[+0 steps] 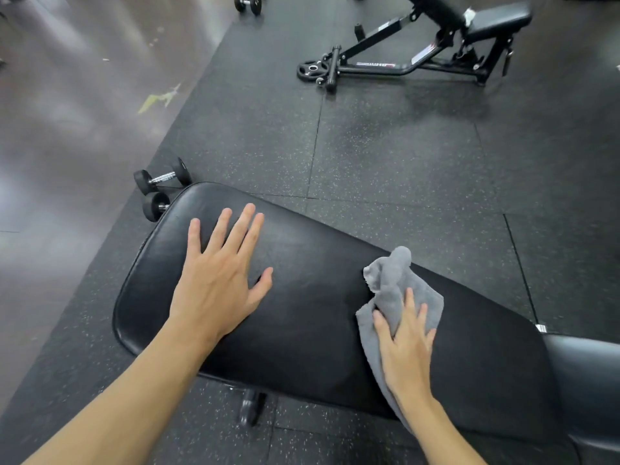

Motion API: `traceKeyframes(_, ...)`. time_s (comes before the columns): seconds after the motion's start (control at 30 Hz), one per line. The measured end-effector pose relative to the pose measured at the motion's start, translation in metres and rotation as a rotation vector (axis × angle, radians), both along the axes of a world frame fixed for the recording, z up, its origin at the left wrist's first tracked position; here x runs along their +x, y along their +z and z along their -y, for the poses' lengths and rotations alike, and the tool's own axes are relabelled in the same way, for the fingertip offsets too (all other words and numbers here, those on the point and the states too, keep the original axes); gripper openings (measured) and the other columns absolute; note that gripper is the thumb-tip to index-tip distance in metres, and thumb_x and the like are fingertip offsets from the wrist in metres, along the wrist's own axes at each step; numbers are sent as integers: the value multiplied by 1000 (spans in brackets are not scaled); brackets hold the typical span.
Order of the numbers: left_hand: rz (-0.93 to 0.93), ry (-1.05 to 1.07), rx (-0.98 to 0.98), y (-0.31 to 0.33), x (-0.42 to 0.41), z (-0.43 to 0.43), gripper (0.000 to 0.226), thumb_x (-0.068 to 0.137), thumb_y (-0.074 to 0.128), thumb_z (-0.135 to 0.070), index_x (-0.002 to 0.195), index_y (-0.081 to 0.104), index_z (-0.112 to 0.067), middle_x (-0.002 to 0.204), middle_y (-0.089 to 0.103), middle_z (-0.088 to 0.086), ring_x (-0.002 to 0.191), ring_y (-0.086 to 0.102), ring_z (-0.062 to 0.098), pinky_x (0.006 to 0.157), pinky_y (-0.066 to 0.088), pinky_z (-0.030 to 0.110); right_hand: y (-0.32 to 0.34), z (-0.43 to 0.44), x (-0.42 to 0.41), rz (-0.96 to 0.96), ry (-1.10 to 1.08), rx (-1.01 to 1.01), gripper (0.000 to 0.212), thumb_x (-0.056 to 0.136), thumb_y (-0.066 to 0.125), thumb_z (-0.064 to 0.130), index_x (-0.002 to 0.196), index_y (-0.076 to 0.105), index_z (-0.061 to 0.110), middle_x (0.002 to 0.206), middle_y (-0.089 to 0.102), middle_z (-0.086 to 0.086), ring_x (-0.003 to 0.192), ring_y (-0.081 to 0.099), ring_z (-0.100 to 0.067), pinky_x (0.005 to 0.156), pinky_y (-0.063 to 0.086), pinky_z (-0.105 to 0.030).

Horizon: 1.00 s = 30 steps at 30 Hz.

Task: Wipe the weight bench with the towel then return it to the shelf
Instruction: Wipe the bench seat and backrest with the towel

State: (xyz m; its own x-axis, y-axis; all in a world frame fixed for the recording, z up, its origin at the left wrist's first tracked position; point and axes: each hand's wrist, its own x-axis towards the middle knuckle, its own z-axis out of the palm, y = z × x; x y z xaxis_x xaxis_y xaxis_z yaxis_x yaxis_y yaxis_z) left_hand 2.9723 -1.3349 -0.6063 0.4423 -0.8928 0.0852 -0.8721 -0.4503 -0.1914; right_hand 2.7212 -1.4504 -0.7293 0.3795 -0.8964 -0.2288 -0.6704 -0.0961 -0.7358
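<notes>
A black padded weight bench lies across the lower half of the head view, its wide end at the left. My left hand rests flat on that wide end, fingers spread, holding nothing. A crumpled grey towel lies on the pad to the right of centre. My right hand presses down on the towel with the fingers slightly apart; part of the cloth hangs over the near edge under my wrist. No shelf is in view.
Two black dumbbells lie on the rubber floor just beyond the bench's left end. Another adjustable bench stands at the back right, a weight plate by its foot. A further dumbbell sits at the top. Smooth grey floor runs along the left.
</notes>
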Motion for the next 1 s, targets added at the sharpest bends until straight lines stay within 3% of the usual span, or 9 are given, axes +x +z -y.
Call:
traceKeyframes(0.13,-88,33,-107,6,-5,3,77,93,39,-45,160,21,-11,157,47,9,147,42,31,115,32,62,36,-34,50,-53,361,-195,81,84,8,85,156,-8,51,169,-17,12,154,-26,-21,122,-15,-50)
traceKeyframes(0.2,-82,44,-83,8,-11,4,76,94,37,-47,160,22,-13,163,37,11,150,37,34,114,33,65,46,-51,66,-55,499,-289,76,87,10,83,155,-7,54,169,-18,9,153,-28,-25,120,-18,-51)
traceKeyframes(0.3,-17,17,-6,5,-17,4,70,95,37,-49,156,36,-13,170,17,12,154,24,38,115,27,68,33,-47,56,-14,554,-372,66,96,23,75,156,5,54,171,-5,10,156,-17,-28,124,-6,-55)
traceKeyframes(0.43,39,-33,82,-8,-20,5,68,95,35,-47,153,43,-12,170,20,8,154,24,38,118,21,66,-24,8,-25,34,335,-198,61,101,38,54,156,11,52,166,-2,31,156,-13,-7,127,2,-52)
traceKeyframes(0.5,63,-44,110,-16,-22,5,69,97,30,-47,155,40,-12,166,32,8,152,29,40,118,20,68,-50,41,-77,28,119,-42,61,101,35,58,154,5,53,164,-2,35,154,-13,0,127,1,-51)
traceKeyframes(0.57,89,-46,127,-20,-23,6,69,97,29,-48,154,40,-10,164,36,10,151,29,43,118,17,69,-68,68,-110,-40,-45,75,64,93,27,71,151,5,57,167,3,25,156,-10,-6,127,0,-51)
traceKeyframes(0.67,113,-55,126,-21,-22,7,70,96,30,-47,154,41,-8,165,33,12,151,29,45,116,15,70,-71,79,-102,-134,-160,96,88,84,20,76,161,6,35,171,9,10,157,-5,-20,125,2,-54)
traceKeyframes(0.87,67,-37,87,-17,-23,10,70,95,31,-47,154,41,-9,168,25,12,152,32,36,116,21,66,3,23,17,-134,417,-222,87,84,5,87,156,-16,44,168,-22,8,153,-27,-30,122,-13,-56)
traceKeyframes(1.0,2,21,1,-17,-29,17,68,95,31,-42,152,42,-7,166,30,13,151,35,34,114,24,66,25,-20,39,-15,684,-378,84,88,36,80,157,-2,51,171,-12,3,153,-23,-37,120,-13,-62)
